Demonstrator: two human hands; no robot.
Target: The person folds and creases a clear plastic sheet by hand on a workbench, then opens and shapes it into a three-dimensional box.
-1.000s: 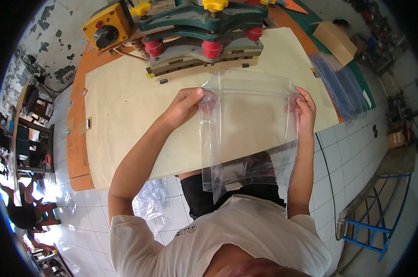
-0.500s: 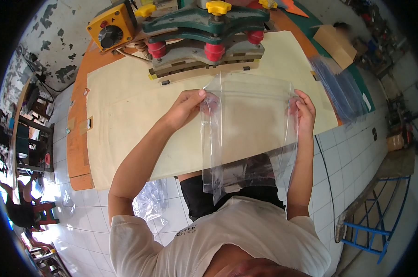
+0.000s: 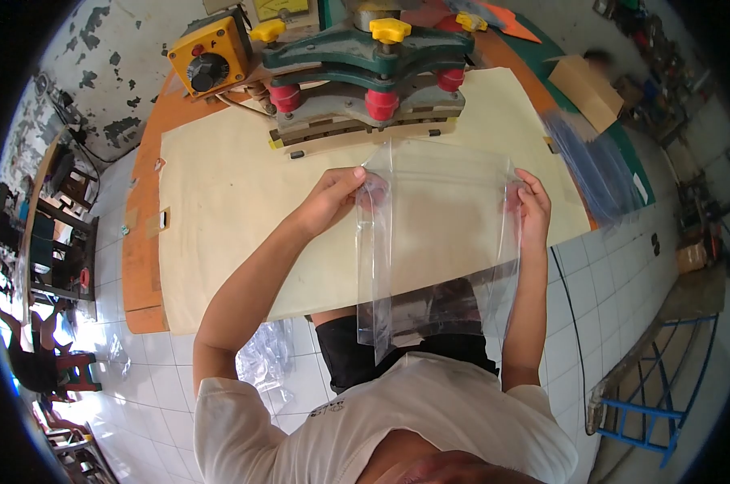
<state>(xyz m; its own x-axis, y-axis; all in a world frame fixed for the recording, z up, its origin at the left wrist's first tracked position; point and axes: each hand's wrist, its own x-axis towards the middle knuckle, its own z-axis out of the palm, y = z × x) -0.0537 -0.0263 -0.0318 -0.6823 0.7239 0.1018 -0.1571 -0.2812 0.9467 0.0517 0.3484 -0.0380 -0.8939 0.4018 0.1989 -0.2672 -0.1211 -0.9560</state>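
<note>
A clear plastic bag (image 3: 445,234) with folded side edges is stretched between my two hands, over the front edge of the cream-covered table. My left hand (image 3: 342,196) pinches its left edge, thumb on the outside and fingers showing through the film. At the opposite edge, my right hand (image 3: 531,206) grips the bag, some fingers seen through the plastic. The lower end hangs past the table edge above my lap. Just beyond the bag's upper end stands a green and grey press (image 3: 373,81) with red cylinders and yellow knobs.
Left of the press sits a yellow control box (image 3: 210,63) with a black dial. Clear plastic sheets (image 3: 595,169) lie at the table's right, near a cardboard box (image 3: 584,90). More plastic (image 3: 265,355) lies on the tiled floor. A blue metal rack (image 3: 651,395) stands at right.
The view has shifted slightly, so the press and table appear a little lower. Both hands keep the bag stretched in nearly the same position.
</note>
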